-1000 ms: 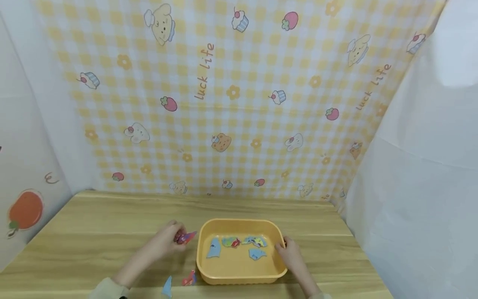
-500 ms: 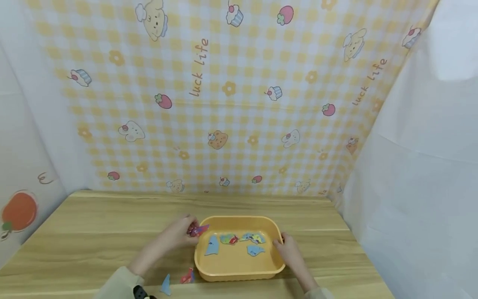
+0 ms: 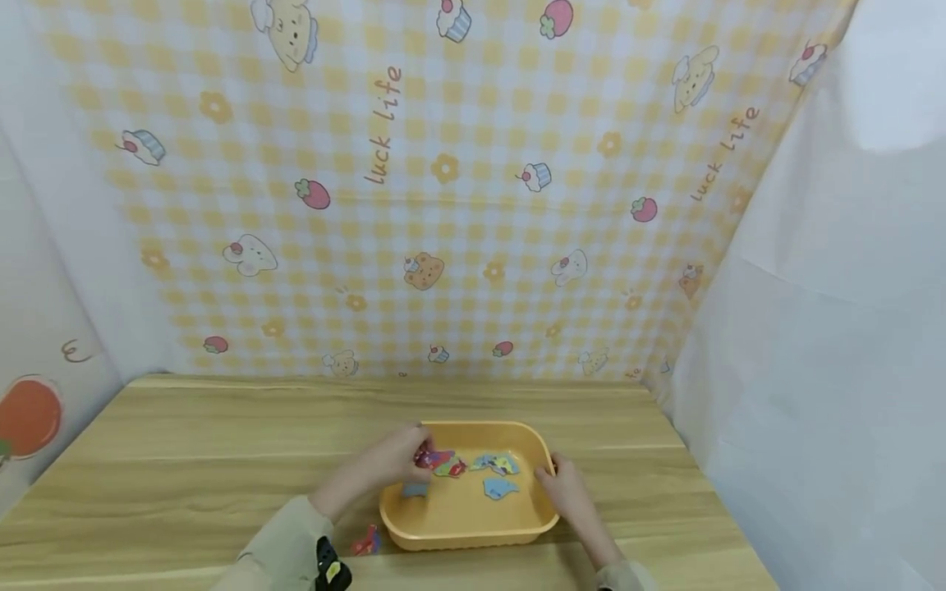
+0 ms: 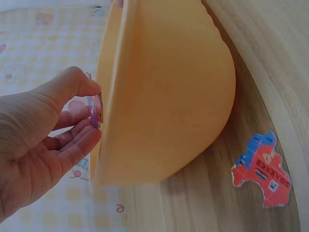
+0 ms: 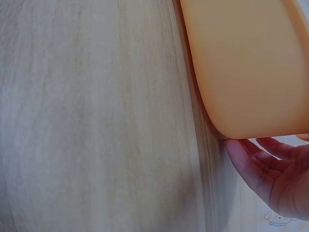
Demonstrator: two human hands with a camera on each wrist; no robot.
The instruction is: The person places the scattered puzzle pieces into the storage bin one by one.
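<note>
One purple-red piece (image 4: 97, 110) is pinched in my left hand (image 3: 406, 456) over the far left of the tray (image 3: 466, 525), whose right side my right hand (image 3: 567, 491) grips (a hard tug might tilt it), and a loosened pinch could drop it onto the blue piece (image 3: 415, 490).

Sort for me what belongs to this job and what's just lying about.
Seemingly part of the job:
left hand
red-purple piece it pinches
right hand
yellow tray it grips
other pieces inside
probably the red-blue piece outside

Just there:
checked cloth behind
wooden table
</note>
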